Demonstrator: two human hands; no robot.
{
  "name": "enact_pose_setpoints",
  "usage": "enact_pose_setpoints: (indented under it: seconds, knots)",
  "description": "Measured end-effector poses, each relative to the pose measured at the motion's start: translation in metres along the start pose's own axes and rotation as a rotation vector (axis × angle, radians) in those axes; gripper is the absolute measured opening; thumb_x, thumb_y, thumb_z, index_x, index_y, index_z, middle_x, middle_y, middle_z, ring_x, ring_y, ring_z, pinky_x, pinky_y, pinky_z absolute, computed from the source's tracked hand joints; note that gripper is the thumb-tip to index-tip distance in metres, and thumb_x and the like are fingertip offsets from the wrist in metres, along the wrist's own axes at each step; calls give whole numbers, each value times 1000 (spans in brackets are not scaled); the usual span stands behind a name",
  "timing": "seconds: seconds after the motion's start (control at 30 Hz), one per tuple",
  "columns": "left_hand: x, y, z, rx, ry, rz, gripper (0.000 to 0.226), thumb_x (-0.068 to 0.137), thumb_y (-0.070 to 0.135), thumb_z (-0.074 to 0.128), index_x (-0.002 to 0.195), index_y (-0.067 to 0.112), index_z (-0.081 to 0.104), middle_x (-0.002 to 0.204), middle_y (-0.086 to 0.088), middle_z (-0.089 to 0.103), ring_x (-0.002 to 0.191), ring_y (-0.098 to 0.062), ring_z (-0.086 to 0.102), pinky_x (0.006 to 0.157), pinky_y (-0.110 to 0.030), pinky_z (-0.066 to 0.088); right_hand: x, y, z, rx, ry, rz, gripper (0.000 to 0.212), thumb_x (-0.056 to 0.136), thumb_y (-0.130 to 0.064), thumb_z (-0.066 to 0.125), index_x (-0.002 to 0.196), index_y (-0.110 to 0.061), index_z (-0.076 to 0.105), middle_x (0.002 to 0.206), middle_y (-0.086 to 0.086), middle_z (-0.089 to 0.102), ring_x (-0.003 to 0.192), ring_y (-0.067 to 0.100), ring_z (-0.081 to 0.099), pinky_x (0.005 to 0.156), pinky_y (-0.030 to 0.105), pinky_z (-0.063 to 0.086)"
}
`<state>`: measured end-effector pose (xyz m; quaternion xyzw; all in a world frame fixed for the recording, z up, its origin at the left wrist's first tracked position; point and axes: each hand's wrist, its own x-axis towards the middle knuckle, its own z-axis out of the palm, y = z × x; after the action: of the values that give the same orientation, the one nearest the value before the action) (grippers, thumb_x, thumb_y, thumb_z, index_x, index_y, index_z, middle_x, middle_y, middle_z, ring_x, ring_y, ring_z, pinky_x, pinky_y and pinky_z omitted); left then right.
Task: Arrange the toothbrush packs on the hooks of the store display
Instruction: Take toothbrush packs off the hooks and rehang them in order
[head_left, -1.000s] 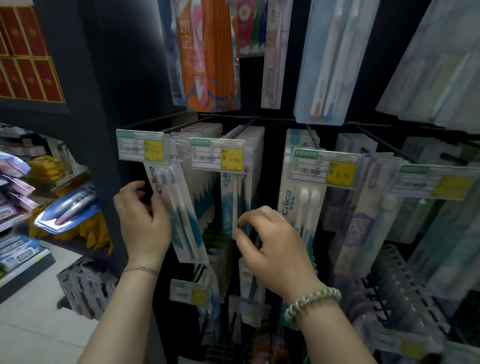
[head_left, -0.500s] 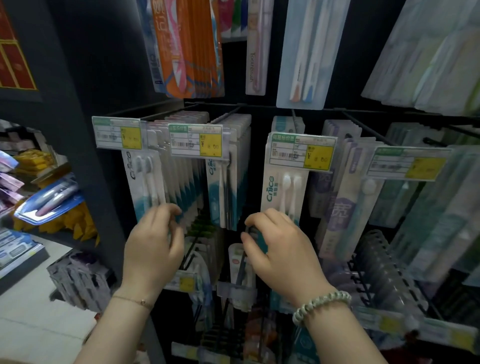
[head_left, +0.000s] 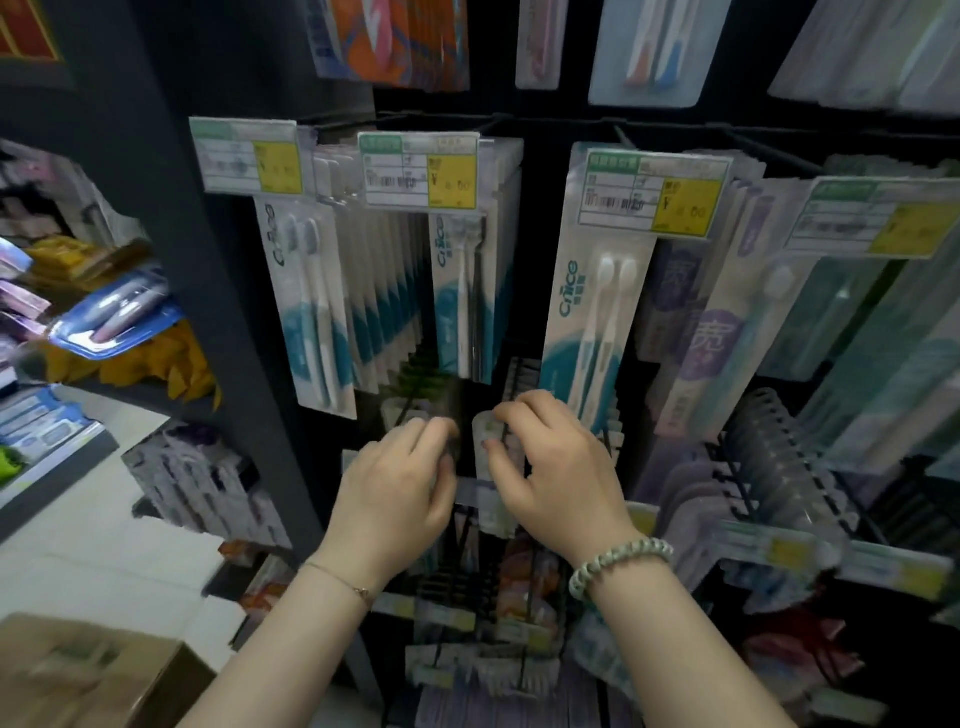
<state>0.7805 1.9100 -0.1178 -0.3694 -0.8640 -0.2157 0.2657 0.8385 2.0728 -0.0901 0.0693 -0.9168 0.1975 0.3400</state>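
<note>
White and teal toothbrush packs hang in rows on hooks: a left row (head_left: 311, 312), a middle row (head_left: 457, 291) and a right row (head_left: 592, 322), each behind a yellow price tag (head_left: 421, 171). Both hands are just below these rows, at a lower tier of hooks. My right hand (head_left: 550, 467) pinches the top of a pale pack (head_left: 485, 434) between thumb and fingers. My left hand (head_left: 400, 488) is beside it, fingers bent toward blurred packs (head_left: 410, 415); motion blur hides whether it holds one.
Purple packs (head_left: 711, 343) and a lower row of grey packs (head_left: 779, 467) hang to the right. A dark upright post (head_left: 208, 291) bounds the display on the left, with another shelf of goods (head_left: 114, 317) beyond. A cardboard box (head_left: 88, 675) sits on the floor at lower left.
Both hands have dropped from the upper white-and-teal rows to the lower hooks and drawn closer together. The view has tilted downward.
</note>
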Motion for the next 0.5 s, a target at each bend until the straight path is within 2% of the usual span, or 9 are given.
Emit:
enact_pose_setpoints:
  seconds: [0.13,0.23,0.33,0.5]
  knots:
    - [-21,-2,5,-6,-23,2,10,90,17,53,100,16,56,78,3,55,66,-18,55,52,-28,43,-16,-12,12,-48,-30,-40,14,90,-22,54,91,-10,62,89,4,57,77,21,57,61,33,51]
    - [-40,-7,12,-6,-55,-8,14,89,19,51,101,15,58,79,1,57,68,-20,58,52,-33,46,-32,-17,22,-54,-47,-43,15,90,-23,53,89,-11,62,87,4,57,75,21,57,58,31,50]
    - [-57,-10,22,-24,-89,-8,11,89,23,46,97,17,51,76,1,54,65,-21,56,50,-34,45,-48,-22,34,-74,-51,-50,13,90,-22,55,88,-12,63,84,2,57,73,18,56,55,25,46]
    - [-69,-21,39,-38,-183,-35,30,90,30,41,109,13,56,88,-2,61,73,-22,62,54,-38,52,-63,-23,56,-133,-108,-25,14,90,-21,53,83,-13,63,78,2,55,68,19,54,52,30,46]
